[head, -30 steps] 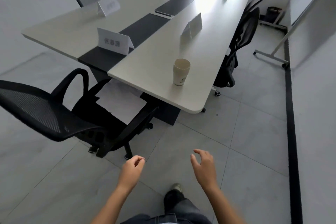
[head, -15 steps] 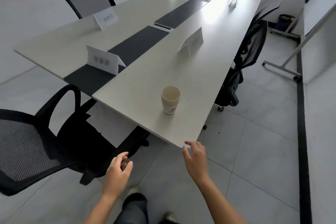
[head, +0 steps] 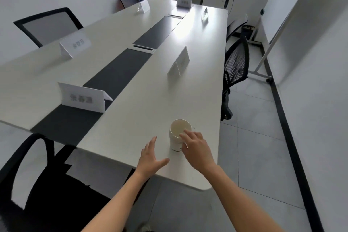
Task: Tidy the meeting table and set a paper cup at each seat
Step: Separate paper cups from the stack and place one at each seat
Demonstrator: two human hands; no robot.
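Right hand [head: 195,149]: fingers curled onto the paper cup [head: 178,134], fingertips at its rim, thumb against its side.
Left hand [head: 150,158]: open, fingers straight and spread, holding nothing, just left of the cup.
Paper cup: upright, mouth up, near the near right corner of the bench [head: 135,118].
Name card [head: 82,98]: stands on the dark centre strip, well left of the cup.
Chair [head: 236,66]: black mesh, at the bench's right side.

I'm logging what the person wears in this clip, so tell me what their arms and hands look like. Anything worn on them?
The left forearm and the right forearm are bare down to the picture's bottom edge; no sleeve shows. The left hand and the right hand wear no gloves. No watch, bracelet or ring can be seen on the sides facing the camera.
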